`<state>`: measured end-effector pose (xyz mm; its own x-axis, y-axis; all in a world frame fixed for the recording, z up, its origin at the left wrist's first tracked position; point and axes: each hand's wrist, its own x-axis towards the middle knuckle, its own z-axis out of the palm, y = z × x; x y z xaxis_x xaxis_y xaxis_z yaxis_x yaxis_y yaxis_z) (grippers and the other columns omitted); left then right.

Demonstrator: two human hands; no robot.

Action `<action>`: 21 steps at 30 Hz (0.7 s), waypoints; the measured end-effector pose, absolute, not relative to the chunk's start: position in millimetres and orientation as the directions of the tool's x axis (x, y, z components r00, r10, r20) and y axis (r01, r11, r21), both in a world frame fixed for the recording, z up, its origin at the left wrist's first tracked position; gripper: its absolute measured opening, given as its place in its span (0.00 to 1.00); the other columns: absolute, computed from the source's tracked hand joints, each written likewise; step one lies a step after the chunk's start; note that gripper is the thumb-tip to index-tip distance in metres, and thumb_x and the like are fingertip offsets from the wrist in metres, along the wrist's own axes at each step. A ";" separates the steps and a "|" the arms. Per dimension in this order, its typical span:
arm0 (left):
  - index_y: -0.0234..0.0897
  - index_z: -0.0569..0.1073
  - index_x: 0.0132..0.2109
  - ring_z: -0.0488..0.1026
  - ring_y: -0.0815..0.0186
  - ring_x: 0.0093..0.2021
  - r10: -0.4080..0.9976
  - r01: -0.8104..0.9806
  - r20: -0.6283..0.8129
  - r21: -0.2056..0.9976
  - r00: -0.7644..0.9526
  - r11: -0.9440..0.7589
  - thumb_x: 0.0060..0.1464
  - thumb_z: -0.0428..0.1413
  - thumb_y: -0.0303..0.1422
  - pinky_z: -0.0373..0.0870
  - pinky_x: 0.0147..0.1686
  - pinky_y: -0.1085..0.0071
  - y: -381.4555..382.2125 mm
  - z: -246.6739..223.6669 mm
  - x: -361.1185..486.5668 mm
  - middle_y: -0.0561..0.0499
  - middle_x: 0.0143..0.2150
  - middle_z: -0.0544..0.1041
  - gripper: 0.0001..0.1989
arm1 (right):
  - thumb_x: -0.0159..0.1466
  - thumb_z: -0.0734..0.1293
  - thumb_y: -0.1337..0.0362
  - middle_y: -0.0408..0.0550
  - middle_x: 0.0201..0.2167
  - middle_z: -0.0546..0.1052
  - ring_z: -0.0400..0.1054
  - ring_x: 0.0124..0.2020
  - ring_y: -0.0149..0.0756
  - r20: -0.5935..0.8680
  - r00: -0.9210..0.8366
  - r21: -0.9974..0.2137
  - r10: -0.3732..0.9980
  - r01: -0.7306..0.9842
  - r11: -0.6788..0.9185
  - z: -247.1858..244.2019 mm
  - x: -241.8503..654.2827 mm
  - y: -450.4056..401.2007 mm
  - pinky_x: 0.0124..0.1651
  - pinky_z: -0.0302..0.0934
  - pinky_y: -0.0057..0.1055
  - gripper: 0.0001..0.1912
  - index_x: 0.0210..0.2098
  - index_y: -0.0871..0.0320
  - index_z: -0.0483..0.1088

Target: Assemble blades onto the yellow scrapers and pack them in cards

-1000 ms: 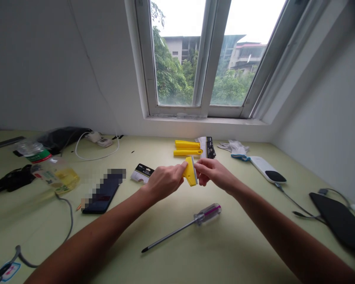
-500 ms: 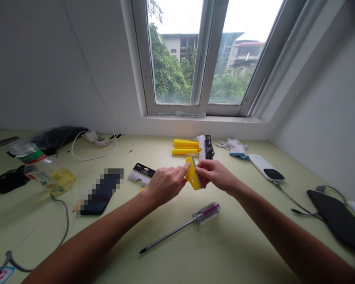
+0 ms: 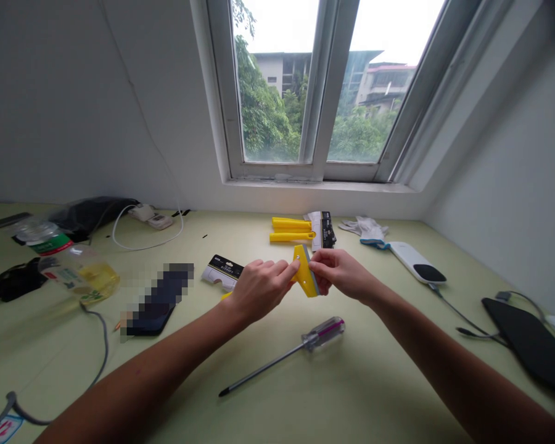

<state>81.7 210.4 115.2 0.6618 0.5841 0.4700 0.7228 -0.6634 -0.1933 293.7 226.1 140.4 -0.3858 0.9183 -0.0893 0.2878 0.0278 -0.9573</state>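
A yellow scraper point(image 3: 306, 274) with a grey strip along its right edge is held up above the table between my two hands. My left hand point(image 3: 266, 285) is closed round its handle, most of which is hidden, with the thumb side by the head. With thumb and fingers, my right hand point(image 3: 335, 271) pinches the grey edge. Two small round screws or holes show on the yellow face. Below the hands lies a screwdriver point(image 3: 282, 357) with a clear and purple handle, its dark tip pointing left.
More yellow scrapers point(image 3: 291, 229) in black-and-white packaging lie behind my hands. An opened package card point(image 3: 222, 271) is left of them, then a phone point(image 3: 155, 308) and a bottle point(image 3: 76, 265). Gloves point(image 3: 365, 228), a white device point(image 3: 417, 262) and a black power bank point(image 3: 527, 345) with cables are on the right.
The scraper's head has shifted slightly right and turned a little. My left index finger has drawn back from its face, uncovering the upper round spot. The right hand keeps its pinch.
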 end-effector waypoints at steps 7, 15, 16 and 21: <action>0.35 0.63 0.60 0.75 0.64 0.32 0.587 0.736 0.485 -0.202 0.648 -0.646 0.62 0.52 0.36 0.63 0.30 0.66 210.8 112.2 82.7 0.50 0.38 0.77 0.22 | 0.63 0.65 0.55 0.40 0.16 0.71 0.66 0.17 0.28 -0.052 -0.386 -0.941 0.921 0.329 0.085 136.0 294.2 227.6 0.20 0.59 0.25 0.13 0.29 0.59 0.65; 0.30 0.65 0.59 0.74 0.64 0.32 0.551 0.721 0.505 -0.238 0.664 -0.651 0.64 0.48 0.38 0.70 0.30 0.66 208.5 112.2 86.2 0.43 0.46 0.75 0.21 | 0.64 0.63 0.61 0.40 0.15 0.71 0.66 0.16 0.27 -0.057 -0.350 -0.930 0.935 0.359 0.078 137.0 291.7 225.7 0.19 0.57 0.23 0.09 0.29 0.59 0.65; 0.30 0.65 0.58 0.75 0.64 0.32 0.554 0.720 0.504 -0.226 0.663 -0.657 0.63 0.49 0.39 0.71 0.30 0.66 208.6 111.4 86.5 0.42 0.49 0.74 0.21 | 0.64 0.62 0.62 0.40 0.14 0.71 0.65 0.16 0.27 -0.059 -0.347 -0.930 0.936 0.361 0.075 136.4 291.8 226.3 0.19 0.57 0.23 0.09 0.29 0.59 0.65; 0.32 0.67 0.54 0.77 0.63 0.37 0.544 0.693 0.507 -0.158 0.669 -0.704 0.63 0.49 0.38 0.75 0.33 0.67 210.9 107.1 86.6 0.40 0.58 0.70 0.17 | 0.64 0.62 0.63 0.39 0.14 0.70 0.65 0.16 0.27 -0.072 -0.351 -0.933 0.934 0.354 0.061 133.3 293.0 229.0 0.19 0.57 0.23 0.08 0.29 0.59 0.65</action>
